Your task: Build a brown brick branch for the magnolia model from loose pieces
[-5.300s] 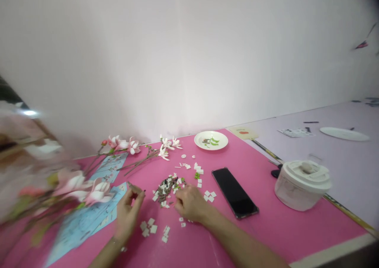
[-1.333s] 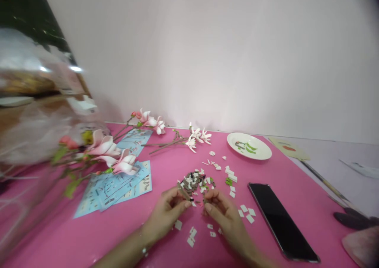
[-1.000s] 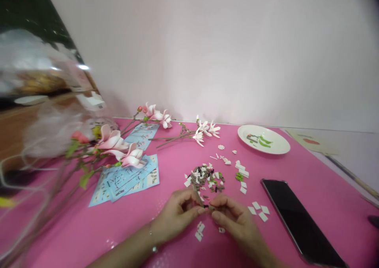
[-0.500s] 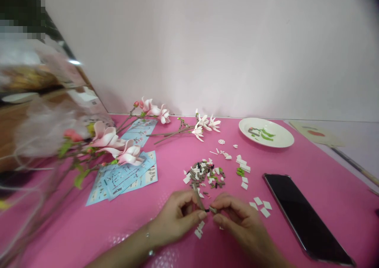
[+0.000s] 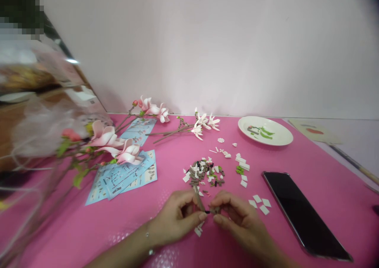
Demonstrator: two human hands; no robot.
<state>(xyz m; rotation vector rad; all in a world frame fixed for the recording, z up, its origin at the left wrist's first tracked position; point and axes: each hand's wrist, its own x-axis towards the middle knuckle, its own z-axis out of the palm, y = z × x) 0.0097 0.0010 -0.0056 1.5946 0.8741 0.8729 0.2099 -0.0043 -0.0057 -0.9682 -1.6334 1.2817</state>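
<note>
Near the front of the pink table, my left hand (image 5: pixel 183 212) is closed on a brown stick-like building piece (image 5: pixel 199 201), which points up and away from me. A short black connector (image 5: pixel 207 212) sticks out of its near end toward the right. Facing it, my right hand (image 5: pixel 237 216) pinches a small brown building piece (image 5: pixel 215 210) between thumb and fingers. The black connector reaches this piece; whether the two are joined I cannot tell. Just beyond both hands lies a mixed pile of small bricks (image 5: pixel 204 172) in brown, white, black and green.
White tiles (image 5: pixel 260 204) lie right of my hands, beside a dark phone (image 5: pixel 304 214). A white plate (image 5: pixel 278 140) holds green leaf pieces. At left are blue instruction sheets (image 5: pixel 127 181) under pink blossom branches (image 5: pixel 130 153); white flower stems (image 5: pixel 177 133) lie at the back.
The small brown piece in my right hand has turned a little and sits closer against the black connector. My left hand stays almost still; the view has shifted slightly.
</note>
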